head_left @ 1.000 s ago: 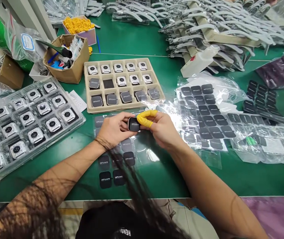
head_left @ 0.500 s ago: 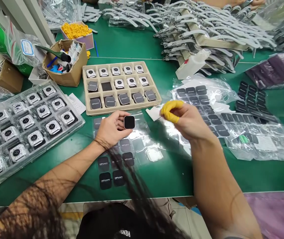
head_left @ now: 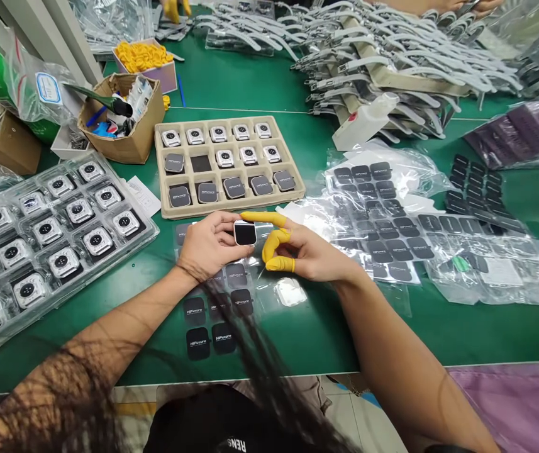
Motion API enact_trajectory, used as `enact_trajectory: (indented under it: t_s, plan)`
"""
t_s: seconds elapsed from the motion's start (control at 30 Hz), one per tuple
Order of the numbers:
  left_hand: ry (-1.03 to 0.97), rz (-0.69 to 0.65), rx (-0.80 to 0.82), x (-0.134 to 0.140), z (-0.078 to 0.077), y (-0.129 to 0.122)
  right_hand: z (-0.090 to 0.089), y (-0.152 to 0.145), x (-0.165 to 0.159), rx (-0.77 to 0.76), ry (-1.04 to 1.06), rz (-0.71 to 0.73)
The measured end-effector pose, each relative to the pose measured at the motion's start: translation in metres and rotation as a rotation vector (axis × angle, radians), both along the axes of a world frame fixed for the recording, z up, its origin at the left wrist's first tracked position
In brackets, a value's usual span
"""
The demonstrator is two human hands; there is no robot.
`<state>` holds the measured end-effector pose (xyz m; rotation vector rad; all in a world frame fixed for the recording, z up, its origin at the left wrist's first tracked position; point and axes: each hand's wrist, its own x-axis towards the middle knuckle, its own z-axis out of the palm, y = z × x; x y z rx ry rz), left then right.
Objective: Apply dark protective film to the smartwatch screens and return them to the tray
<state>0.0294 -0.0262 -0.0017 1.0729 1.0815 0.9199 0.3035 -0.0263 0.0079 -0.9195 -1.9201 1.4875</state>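
Observation:
My left hand is closed on a watch case, its black screen facing up and its silver edge showing. From the right, my right hand reaches to it, wearing yellow finger cots. Its index finger is stretched out to the upper edge of the case, and the other fingers curl with the thumb apart from the index. I see nothing in that hand. Beneath both hands lies a clear sheet of black HiFuture screen films. A beige tray beyond them holds watch cases, some covered with black film.
At left stands a clear plastic tray of watch cases, back side up. Behind are a cardboard box of tools and a box of yellow finger cots. Grey straps pile up at back right, with film sheets nearer. Another person's yellow-tipped fingers show at the top.
My right hand has moved left to the watch case, and its index finger has straightened out. My left hand keeps its hold. Another person's yellow-tipped fingers have appeared at the top.

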Motion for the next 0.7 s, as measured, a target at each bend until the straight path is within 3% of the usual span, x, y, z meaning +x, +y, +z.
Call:
enact_trajectory:
  t_s: [0.17, 0.4, 0.57, 0.7]
  plan:
    - [-0.002, 0.009, -0.008, 0.0000, 0.0044, 0.0003, -0.0019, 0.0029, 0.0049, 0.167, -0.036, 0.144]
    - [-0.035, 0.037, -0.007, -0.0001, 0.0051, 0.0004, 0.0020, 0.0051, 0.0004, 0.101, -0.025, 0.232]
    - [0.010, 0.047, 0.007, 0.0003, 0.0051, -0.0006, 0.0006, 0.0040, -0.0020, 0.080, -0.029, 0.072]
    - [0.016, 0.036, 0.001, 0.0006, 0.0068, -0.0013, -0.0018, 0.0029, 0.0013, 0.086, -0.014, 0.193]
